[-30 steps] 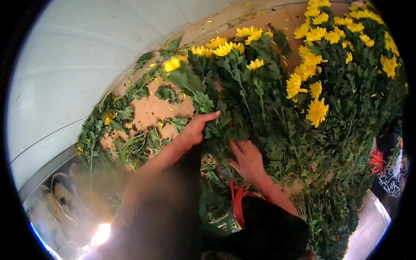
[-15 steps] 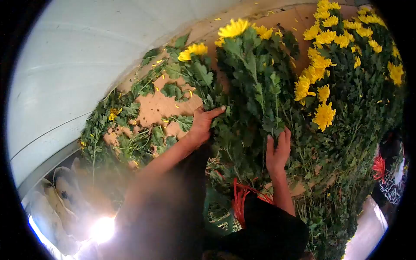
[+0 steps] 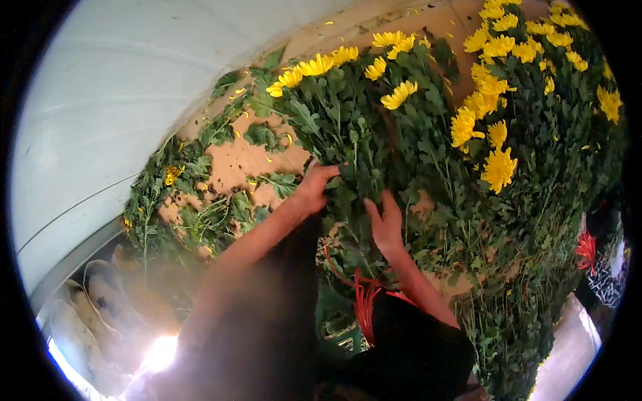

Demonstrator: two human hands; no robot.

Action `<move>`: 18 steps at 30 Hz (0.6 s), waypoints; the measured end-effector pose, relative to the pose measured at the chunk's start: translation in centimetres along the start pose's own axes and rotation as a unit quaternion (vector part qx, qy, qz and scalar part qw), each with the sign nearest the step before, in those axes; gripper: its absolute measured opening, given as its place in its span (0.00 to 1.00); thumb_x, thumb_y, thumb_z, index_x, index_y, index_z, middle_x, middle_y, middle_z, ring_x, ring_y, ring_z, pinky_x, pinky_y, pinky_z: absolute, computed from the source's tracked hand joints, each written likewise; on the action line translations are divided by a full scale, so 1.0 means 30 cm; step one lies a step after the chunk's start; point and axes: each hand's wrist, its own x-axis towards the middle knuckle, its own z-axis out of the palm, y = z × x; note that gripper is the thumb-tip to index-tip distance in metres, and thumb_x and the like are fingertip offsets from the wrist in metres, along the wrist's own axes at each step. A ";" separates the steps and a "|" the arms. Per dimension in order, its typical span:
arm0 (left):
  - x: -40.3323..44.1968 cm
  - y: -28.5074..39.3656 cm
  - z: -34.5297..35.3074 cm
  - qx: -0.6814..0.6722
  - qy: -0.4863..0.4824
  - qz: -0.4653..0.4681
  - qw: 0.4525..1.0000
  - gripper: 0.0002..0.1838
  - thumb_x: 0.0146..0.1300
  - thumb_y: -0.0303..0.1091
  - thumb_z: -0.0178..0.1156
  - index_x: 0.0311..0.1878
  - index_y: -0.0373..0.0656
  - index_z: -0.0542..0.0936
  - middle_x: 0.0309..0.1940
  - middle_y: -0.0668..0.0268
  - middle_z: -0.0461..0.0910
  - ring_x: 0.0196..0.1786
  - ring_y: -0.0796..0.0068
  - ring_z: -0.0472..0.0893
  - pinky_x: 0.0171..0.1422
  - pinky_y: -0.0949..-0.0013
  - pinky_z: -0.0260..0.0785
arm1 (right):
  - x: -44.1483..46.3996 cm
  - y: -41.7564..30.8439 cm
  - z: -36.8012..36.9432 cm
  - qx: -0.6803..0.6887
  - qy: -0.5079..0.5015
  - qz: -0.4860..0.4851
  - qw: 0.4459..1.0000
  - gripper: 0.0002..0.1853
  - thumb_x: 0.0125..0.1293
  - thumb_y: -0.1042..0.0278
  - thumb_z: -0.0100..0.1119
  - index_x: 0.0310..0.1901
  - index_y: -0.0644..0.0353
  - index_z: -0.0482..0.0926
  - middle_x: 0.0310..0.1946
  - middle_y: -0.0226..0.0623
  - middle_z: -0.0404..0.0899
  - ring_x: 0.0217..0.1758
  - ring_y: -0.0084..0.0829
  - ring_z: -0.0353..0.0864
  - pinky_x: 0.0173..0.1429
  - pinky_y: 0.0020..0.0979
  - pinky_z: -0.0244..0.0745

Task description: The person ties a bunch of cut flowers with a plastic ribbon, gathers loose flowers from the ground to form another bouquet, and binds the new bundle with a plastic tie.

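Yellow chrysanthemums [image 3: 317, 65] with long leafy green stems lean in a bunch at the centre. My left hand [image 3: 313, 188] is closed round the bunch's stems from the left, thumb stretched across them. Lower and to the right, my right hand [image 3: 386, 227] is closed at the leafy lower part of a chrysanthemum stem [image 3: 358, 144], its fingertips partly hidden among leaves. The two hands are a short way apart. More chrysanthemums [image 3: 399, 95] lie just right of the bunch.
A thick pile of chrysanthemums [image 3: 498, 170] covers the right side. Loose leaves [image 3: 264, 136] and petals litter the brown surface [image 3: 234, 160] at left. Red ties [image 3: 364, 304] hang near my body. A pale curved wall [image 3: 134, 87] bounds the far left.
My right hand has moved left toward my left hand, bringing chrysanthemums with it. More yellow heads now stand together above my left hand, which has hardly moved.
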 end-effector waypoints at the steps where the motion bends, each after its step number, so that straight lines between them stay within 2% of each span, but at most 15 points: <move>1: 0.024 -0.032 -0.043 0.128 -0.026 0.110 0.985 0.12 0.61 0.31 0.60 0.45 0.36 0.80 0.39 0.63 0.83 0.40 0.66 0.82 0.47 0.65 0.76 | 0.010 -0.008 0.000 0.000 0.001 0.002 1.000 0.24 0.70 0.67 0.54 0.63 0.69 0.64 0.37 0.46 0.74 0.42 0.30 0.75 0.48 0.33 0.69; 3: 0.007 -0.005 -0.027 0.253 -0.053 0.216 0.941 0.13 0.60 0.31 0.59 0.46 0.36 0.80 0.40 0.63 0.83 0.41 0.65 0.82 0.49 0.64 0.76 | 0.053 -0.052 -0.005 0.201 0.068 -0.004 0.977 0.26 0.67 0.65 0.58 0.63 0.67 0.64 0.47 0.49 0.73 0.51 0.35 0.73 0.53 0.35 0.70; 4: -0.011 0.036 -0.013 0.102 -0.014 0.144 0.984 0.13 0.60 0.31 0.57 0.46 0.36 0.80 0.41 0.62 0.83 0.42 0.64 0.82 0.50 0.63 0.76 | 0.078 -0.040 -0.012 0.203 0.071 -0.004 0.977 0.26 0.67 0.65 0.58 0.63 0.67 0.64 0.47 0.49 0.73 0.51 0.35 0.73 0.53 0.35 0.70; 5: -0.035 0.079 0.025 -0.050 0.027 0.067 0.996 0.14 0.60 0.32 0.56 0.46 0.36 0.80 0.42 0.61 0.83 0.44 0.63 0.81 0.51 0.62 0.75 | 0.105 -0.017 -0.023 0.018 0.121 -0.056 0.991 0.28 0.65 0.66 0.60 0.64 0.66 0.63 0.50 0.51 0.71 0.54 0.41 0.72 0.56 0.37 0.70; 6: -0.052 0.089 0.054 -0.047 0.025 0.065 0.996 0.14 0.60 0.32 0.56 0.46 0.36 0.80 0.42 0.61 0.83 0.44 0.63 0.81 0.51 0.62 0.75 | 0.125 -0.023 -0.034 -0.168 0.167 -0.105 0.966 0.30 0.62 0.68 0.62 0.64 0.65 0.63 0.54 0.54 0.70 0.58 0.46 0.71 0.58 0.39 0.69; 7: -0.069 0.086 0.084 0.039 0.071 0.107 0.991 0.14 0.61 0.32 0.55 0.46 0.36 0.80 0.41 0.61 0.83 0.43 0.63 0.81 0.51 0.61 0.75 | 0.135 -0.037 -0.056 -0.210 0.097 -0.063 0.971 0.34 0.58 0.70 0.65 0.65 0.64 0.61 0.56 0.56 0.69 0.59 0.55 0.68 0.59 0.43 0.69; 8: -0.063 0.084 0.095 0.082 0.091 0.129 0.984 0.14 0.61 0.33 0.55 0.47 0.36 0.80 0.41 0.61 0.83 0.43 0.63 0.81 0.51 0.61 0.75 | 0.143 -0.032 -0.063 -0.210 0.099 -0.064 0.971 0.34 0.58 0.70 0.65 0.65 0.64 0.61 0.56 0.56 0.69 0.59 0.55 0.68 0.59 0.43 0.69; 9: -0.057 0.082 0.106 0.125 0.114 0.149 0.974 0.14 0.61 0.33 0.54 0.47 0.36 0.80 0.41 0.61 0.83 0.43 0.63 0.82 0.51 0.60 0.75 | 0.153 -0.022 -0.066 -0.244 0.033 -0.043 0.968 0.35 0.57 0.71 0.65 0.65 0.63 0.61 0.58 0.55 0.68 0.60 0.55 0.67 0.60 0.44 0.69; 10: -0.035 0.081 0.095 0.033 0.115 0.097 0.988 0.15 0.61 0.33 0.54 0.47 0.36 0.80 0.40 0.61 0.83 0.42 0.63 0.82 0.50 0.60 0.76 | 0.164 -0.010 -0.065 -0.275 -0.033 -0.022 0.961 0.35 0.56 0.72 0.65 0.65 0.62 0.61 0.60 0.55 0.66 0.62 0.55 0.66 0.60 0.44 0.68; 11: -0.020 0.078 0.081 -0.060 0.115 0.042 0.991 0.15 0.61 0.33 0.55 0.47 0.35 0.80 0.40 0.61 0.82 0.42 0.64 0.82 0.49 0.60 0.76 | 0.160 0.008 -0.066 -0.273 -0.031 -0.023 0.961 0.35 0.56 0.72 0.65 0.65 0.62 0.61 0.60 0.55 0.66 0.62 0.55 0.66 0.60 0.44 0.68; 12: -0.020 0.071 0.066 -0.058 0.116 0.043 0.991 0.15 0.61 0.33 0.55 0.47 0.35 0.80 0.40 0.61 0.82 0.42 0.64 0.82 0.49 0.60 0.76 | 0.146 0.035 -0.069 -0.248 -0.016 -0.054 0.967 0.35 0.56 0.74 0.64 0.66 0.61 0.62 0.60 0.52 0.67 0.61 0.51 0.69 0.60 0.43 0.69; 14: -0.034 0.044 0.034 0.164 0.003 0.204 0.965 0.14 0.59 0.31 0.56 0.46 0.35 0.79 0.39 0.61 0.83 0.41 0.65 0.82 0.47 0.61 0.77 | 0.092 0.156 -0.034 -0.224 -0.004 -0.090 0.971 0.34 0.56 0.75 0.63 0.66 0.60 0.62 0.59 0.50 0.69 0.60 0.48 0.71 0.59 0.41 0.70; 15: -0.042 0.032 0.021 0.232 -0.029 0.258 0.937 0.14 0.59 0.30 0.57 0.46 0.35 0.79 0.39 0.61 0.83 0.41 0.65 0.82 0.47 0.61 0.77 | 0.043 0.272 0.027 0.013 -0.003 -0.026 1.000 0.31 0.60 0.73 0.58 0.67 0.61 0.62 0.60 0.51 0.68 0.60 0.45 0.72 0.59 0.42 0.70; 17: -0.030 0.016 0.025 0.319 -0.015 0.285 0.904 0.14 0.57 0.28 0.57 0.46 0.33 0.79 0.38 0.61 0.83 0.40 0.66 0.83 0.45 0.61 0.78 | 0.025 0.185 -0.021 0.101 -0.080 -0.094 0.987 0.25 0.70 0.70 0.45 0.69 0.58 0.61 0.65 0.51 0.65 0.59 0.40 0.74 0.61 0.40 0.69; 18: -0.024 0.013 0.030 0.347 -0.010 0.293 0.891 0.14 0.57 0.27 0.57 0.46 0.33 0.79 0.38 0.61 0.83 0.40 0.67 0.83 0.44 0.61 0.78 | 0.022 0.090 -0.068 0.101 -0.080 -0.095 0.987 0.25 0.70 0.70 0.45 0.69 0.58 0.61 0.65 0.51 0.65 0.59 0.40 0.74 0.61 0.40 0.69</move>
